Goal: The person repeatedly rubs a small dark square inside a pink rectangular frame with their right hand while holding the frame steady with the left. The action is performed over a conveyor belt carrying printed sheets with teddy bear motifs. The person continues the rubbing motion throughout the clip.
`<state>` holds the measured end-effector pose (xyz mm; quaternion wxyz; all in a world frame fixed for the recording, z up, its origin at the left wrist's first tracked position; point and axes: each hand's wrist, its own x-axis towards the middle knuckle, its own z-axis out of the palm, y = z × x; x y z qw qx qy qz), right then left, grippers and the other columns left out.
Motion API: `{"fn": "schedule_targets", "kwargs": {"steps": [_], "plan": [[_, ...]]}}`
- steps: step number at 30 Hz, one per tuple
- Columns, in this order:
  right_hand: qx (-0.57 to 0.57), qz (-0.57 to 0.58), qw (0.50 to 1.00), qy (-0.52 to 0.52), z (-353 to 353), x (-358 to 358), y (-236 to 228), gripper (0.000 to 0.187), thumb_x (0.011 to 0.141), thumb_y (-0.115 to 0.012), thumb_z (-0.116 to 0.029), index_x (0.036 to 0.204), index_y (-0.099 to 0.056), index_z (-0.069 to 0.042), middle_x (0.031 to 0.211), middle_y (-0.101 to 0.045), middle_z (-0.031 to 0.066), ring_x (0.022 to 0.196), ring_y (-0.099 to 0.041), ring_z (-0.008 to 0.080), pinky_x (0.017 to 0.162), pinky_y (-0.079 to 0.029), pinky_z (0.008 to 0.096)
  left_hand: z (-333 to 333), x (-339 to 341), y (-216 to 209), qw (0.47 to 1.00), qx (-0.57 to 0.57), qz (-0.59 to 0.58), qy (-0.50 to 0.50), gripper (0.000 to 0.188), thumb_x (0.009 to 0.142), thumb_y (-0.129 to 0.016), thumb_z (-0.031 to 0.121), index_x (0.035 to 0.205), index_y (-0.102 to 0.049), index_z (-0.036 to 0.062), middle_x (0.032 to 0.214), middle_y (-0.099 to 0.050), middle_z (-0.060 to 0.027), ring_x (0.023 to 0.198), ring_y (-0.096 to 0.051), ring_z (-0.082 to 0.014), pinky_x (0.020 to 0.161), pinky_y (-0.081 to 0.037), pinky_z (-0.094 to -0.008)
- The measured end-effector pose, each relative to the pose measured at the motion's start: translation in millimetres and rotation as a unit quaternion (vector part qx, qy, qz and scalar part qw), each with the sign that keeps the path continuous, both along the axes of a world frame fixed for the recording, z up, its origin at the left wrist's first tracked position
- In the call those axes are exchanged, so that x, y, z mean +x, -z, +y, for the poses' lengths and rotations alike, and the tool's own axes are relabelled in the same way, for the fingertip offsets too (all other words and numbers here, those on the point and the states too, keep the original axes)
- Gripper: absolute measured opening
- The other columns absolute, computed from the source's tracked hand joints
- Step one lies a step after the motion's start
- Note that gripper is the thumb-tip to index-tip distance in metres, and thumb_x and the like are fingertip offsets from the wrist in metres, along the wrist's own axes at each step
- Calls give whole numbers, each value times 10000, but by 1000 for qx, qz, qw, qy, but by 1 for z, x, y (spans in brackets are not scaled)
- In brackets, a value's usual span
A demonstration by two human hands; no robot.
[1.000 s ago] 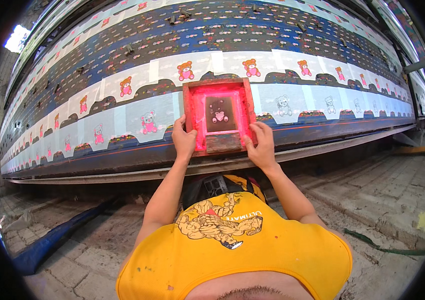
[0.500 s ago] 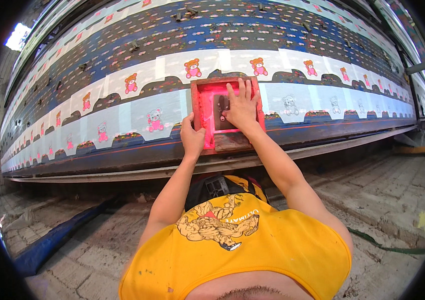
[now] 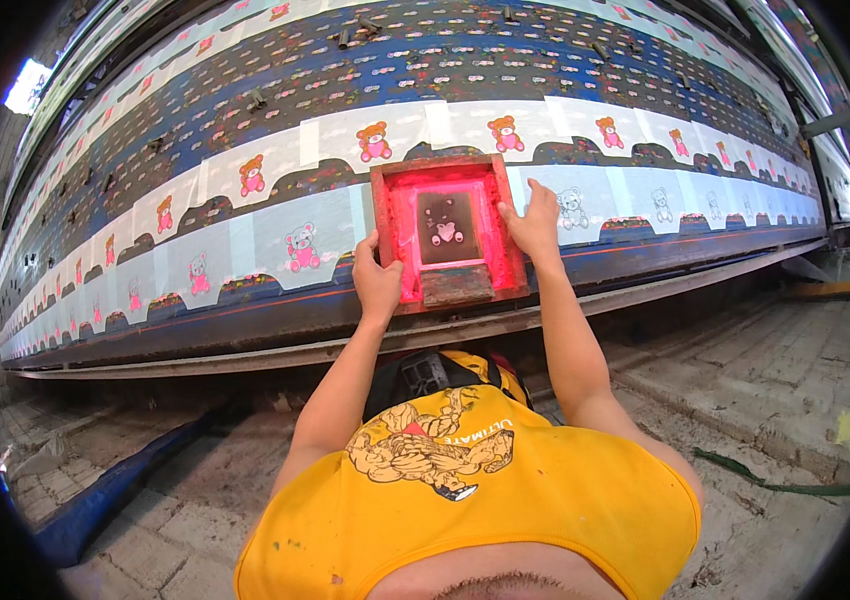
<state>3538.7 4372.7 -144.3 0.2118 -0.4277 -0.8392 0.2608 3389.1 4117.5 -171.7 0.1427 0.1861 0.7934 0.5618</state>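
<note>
A red-stained wooden screen-printing frame (image 3: pixel 379 195) lies on the front row of pale fabric pieces (image 3: pixel 270 250). Inside it, pink ink surrounds a dark mesh panel with a bear design (image 3: pixel 441 222). A wooden block (image 3: pixel 458 286), perhaps a squeegee, rests at the frame's near end. My left hand (image 3: pixel 378 287) grips the frame's near left side, thumb on the rim and fingers along the outside. At the right side, my right hand (image 3: pixel 535 228) is open, its thumb at the rim and its fingers stretched outward over the fabric. The print beneath the frame is hidden.
Left of the frame, printed bears (image 3: pixel 302 247) show pink parts; to the right, bears (image 3: pixel 572 208) are outlines only. A farther row carries brown-and-pink bears (image 3: pixel 375 142). Small dark pegs (image 3: pixel 344 39) stand on the long table. A rail (image 3: pixel 275 357) runs along its near edge.
My right hand has moved off the middle of the screen to the frame's right side, uncovering the bear panel. My left hand keeps its grip on the left side.
</note>
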Motion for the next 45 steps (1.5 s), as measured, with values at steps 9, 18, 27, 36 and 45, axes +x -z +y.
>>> {"fn": "schedule_targets", "kwargs": {"steps": [9, 18, 27, 36, 45], "plan": [[7, -9, 1000, -18, -40, 76, 5, 702, 791, -841, -179, 1395, -526, -9, 1408, -501, 278, 1365, -439, 449, 1161, -357, 531, -2, -2, 6, 1000, -3, 14, -2, 636, 770, -697, -75, 1391, -559, -77, 1353, -637, -255, 1291, -624, -354, 1131, -475, -406], [67, -26, 920, -384, -105, 45, -55, 432, 787, -832, -191, 1176, -689, -73, 1200, -661, 141, 1166, -612, 357, 1029, -472, 496, -2, -4, 6, 1000, 3, -1, 2, 626, 762, -706, -61, 1371, -562, -64, 1293, -655, -235, 1229, -657, -341, 1076, -510, -401], [54, 20, 946, -317, -92, 14, -37, 248, 808, -690, 16, 1052, -668, -17, 1050, -684, 152, 1049, -653, 361, 906, -534, 461, 1, -3, -12, 1000, -27, -5, 13, 632, 746, -712, -55, 1361, -567, -39, 1262, -660, -231, 1170, -682, -340, 1027, -537, -404], [110, 77, 928, -346, -104, 35, -28, 257, 771, -622, 50, 1022, -624, -3, 1040, -652, 178, 1029, -632, 379, 909, -532, 462, -2, -6, 5, 997, -40, 70, 5, 612, 765, -721, -49, 1354, -558, -78, 1272, -676, -242, 1203, -667, -298, 1050, -511, -375], [161, 114, 932, -304, -34, -57, -15, 185, 807, -626, 31, 987, -637, -13, 995, -659, 164, 998, -635, 375, 882, -524, 466, 0, -4, -3, 999, -27, 39, 1, 592, 739, -735, -55, 1311, -581, -70, 1299, -651, -245, 1253, -639, -373, 1097, -496, -414]]}}
